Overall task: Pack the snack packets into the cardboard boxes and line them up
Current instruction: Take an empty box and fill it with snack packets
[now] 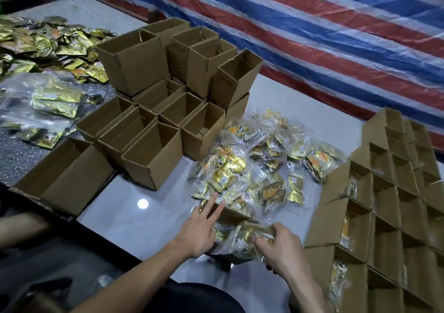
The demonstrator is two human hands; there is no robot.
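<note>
Clear bag of gold snack packets (249, 237) low centre, at the mouth of a cardboard box (230, 215) on the glossy white surface (134, 219). Right hand (284, 249) grips the bag, fingers curled into the plastic. Left hand (199, 232) rests on the box flap, index and middle fingers straight; the others seem tucked, hard to see. Just behind, a heap of bagged packets (262, 166). Empty boxes (153, 120) stacked behind-left. Lined-up boxes (384, 204) on the right, some holding packets. Loose packets (48, 41) far left. Striped tarp (312, 36) behind.
</note>
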